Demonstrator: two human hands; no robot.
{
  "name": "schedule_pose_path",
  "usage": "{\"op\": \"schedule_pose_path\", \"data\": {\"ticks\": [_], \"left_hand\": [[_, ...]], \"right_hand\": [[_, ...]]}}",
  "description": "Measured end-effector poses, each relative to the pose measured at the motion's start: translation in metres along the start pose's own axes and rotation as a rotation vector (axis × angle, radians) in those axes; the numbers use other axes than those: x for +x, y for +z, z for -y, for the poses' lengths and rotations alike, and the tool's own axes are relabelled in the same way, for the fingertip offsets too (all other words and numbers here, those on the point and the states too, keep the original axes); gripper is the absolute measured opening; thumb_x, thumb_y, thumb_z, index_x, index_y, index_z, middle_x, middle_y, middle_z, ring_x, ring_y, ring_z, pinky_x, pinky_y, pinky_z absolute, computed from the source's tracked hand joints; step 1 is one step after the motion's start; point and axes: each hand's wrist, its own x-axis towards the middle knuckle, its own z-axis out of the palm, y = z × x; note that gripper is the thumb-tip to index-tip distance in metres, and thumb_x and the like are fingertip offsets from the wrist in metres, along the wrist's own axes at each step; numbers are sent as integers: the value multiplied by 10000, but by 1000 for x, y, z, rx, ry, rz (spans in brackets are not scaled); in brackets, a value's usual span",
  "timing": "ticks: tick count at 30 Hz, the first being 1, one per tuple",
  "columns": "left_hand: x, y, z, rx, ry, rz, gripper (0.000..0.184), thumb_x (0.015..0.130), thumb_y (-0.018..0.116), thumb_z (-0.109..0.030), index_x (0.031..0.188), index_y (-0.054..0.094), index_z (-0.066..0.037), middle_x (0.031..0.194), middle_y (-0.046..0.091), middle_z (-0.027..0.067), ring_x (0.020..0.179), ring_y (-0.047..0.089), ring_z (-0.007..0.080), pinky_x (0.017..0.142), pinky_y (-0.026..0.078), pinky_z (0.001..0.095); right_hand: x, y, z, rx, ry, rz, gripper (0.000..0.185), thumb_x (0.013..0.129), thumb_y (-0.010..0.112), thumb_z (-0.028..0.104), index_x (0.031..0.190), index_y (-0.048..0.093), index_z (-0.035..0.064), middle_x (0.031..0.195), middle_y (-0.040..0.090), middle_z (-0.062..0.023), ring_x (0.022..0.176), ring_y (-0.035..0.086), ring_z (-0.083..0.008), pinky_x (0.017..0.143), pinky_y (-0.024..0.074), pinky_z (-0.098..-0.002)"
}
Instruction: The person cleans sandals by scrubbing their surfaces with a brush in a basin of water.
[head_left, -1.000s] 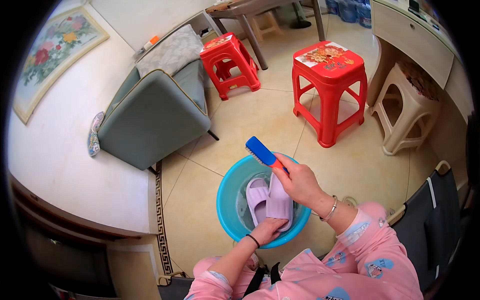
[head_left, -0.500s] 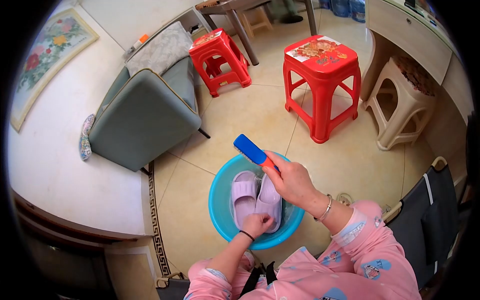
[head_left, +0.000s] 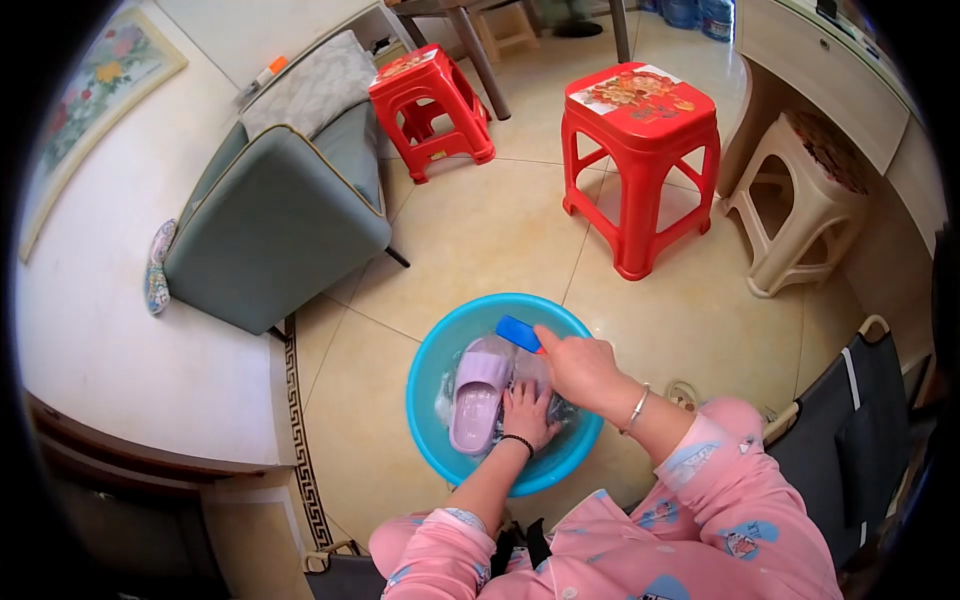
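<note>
A light-blue basin holds water and a pair of lilac slippers. The left lilac slipper lies in full view, its strap toward the far end. Beside it, the right lilac slipper is mostly covered by my hands. My left hand presses down over that slipper, fingers spread, so its hold there is hard to see. In my right hand is a scrub brush with a blue head; its orange-red handle is mostly inside the fist. The brush is over the far end of the right slipper.
Red plastic stools stand on the tiled floor ahead. A grey-green armchair is at the left by the wall. A beige stool sits under the desk; a dark folding chair is close on my right.
My right hand has lowered the brush into the basin area. The left hand has gone from closed fingers to spread fingers, farther right, on the right slipper, which sits lower.
</note>
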Motion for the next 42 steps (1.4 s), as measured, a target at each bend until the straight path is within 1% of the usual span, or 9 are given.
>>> {"op": "schedule_pose_path", "data": {"ticks": [9, 15, 17, 19, 27, 31, 35, 39, 42], "left_hand": [[14, -9, 11, -160, -54, 218, 865, 720, 750, -442, 1428, 331, -176, 1493, 303, 138, 1406, 236, 334, 1118, 218, 539], [-12, -2, 15, -246, -24, -49, 954, 651, 833, -300, 1433, 307, -151, 1517, 246, 134, 1416, 210, 331, 1069, 334, 525], [-23, 4, 14, -306, -153, -139, 993, 610, 857, -289, 1414, 316, -69, 1475, 299, 183, 1377, 269, 374, 1062, 370, 473], [-29, -1, 11, -263, -128, -176, 1054, 610, 863, -295, 1437, 258, -49, 1491, 244, 208, 1353, 305, 406, 1030, 408, 477], [-21, -13, -13, -361, -453, 263, 1323, 616, 847, -402, 1483, -148, -314, 1467, 169, 289, 1227, 445, 464, 1010, 421, 492], [-20, -24, -10, -394, -543, 323, 1333, 625, 849, -365, 1481, -171, -317, 1482, 184, 287, 1258, 426, 462, 1062, 353, 501], [-27, 29, 33, -837, -244, -37, 1236, 675, 788, -299, 1493, -138, -258, 1346, 414, 260, 1230, 482, 349, 950, 430, 503], [-49, -19, 41, -1595, -439, 284, 945, 777, 676, -400, 1498, 101, -195, 1350, 482, 166, 1087, 569, 343, 788, 491, 454], [-57, -39, 49, -2382, -370, 574, 651, 908, 324, -586, 1354, 480, -139, 1305, 527, 164, 1073, 572, 394, 827, 495, 477]], "right_hand": [[10, 134, -53, -175, 108, 276, 311, 876, 505, 140, 1153, 502, 1, 905, 678, -227, 853, 673, -384, 707, 534, -479], [35, 165, -74, -101, 60, 297, 299, 885, 481, 105, 1162, 552, 19, 856, 669, -226, 739, 678, -344, 609, 526, -453], [52, 139, -68, 746, 527, 561, 296, 886, 444, 77, 1145, 579, 36, 746, 628, -170, 567, 615, -248, 476, 468, -397], [46, 112, -48, 792, 624, 491, 291, 890, 415, 67, 1103, 612, 40, 671, 557, -121, 471, 511, -166, 396, 386, -340], [-1, 33, -32, 263, 57, 72, 326, 905, 465, 185, 1128, 614, -1, 1029, 646, -251, 993, 606, -421, 874, 478, -459], [-18, 20, -47, 220, -1, 59, 316, 921, 467, 209, 1121, 612, 13, 1023, 649, -247, 962, 619, -415, 845, 486, -473], [-21, 16, -38, 109, 112, 115, 294, 931, 475, 236, 1115, 608, 48, 1025, 653, -218, 950, 627, -393, 818, 488, -493], [-15, 10, -18, 92, 105, 75, 318, 931, 480, 244, 1169, 611, 81, 1018, 661, -200, 933, 631, -378, 801, 494, -475], [-13, 12, -12, 44, 82, 98, 319, 933, 483, 257, 1179, 608, 98, 997, 673, -180, 901, 643, -370, 784, 504, -469]]}}
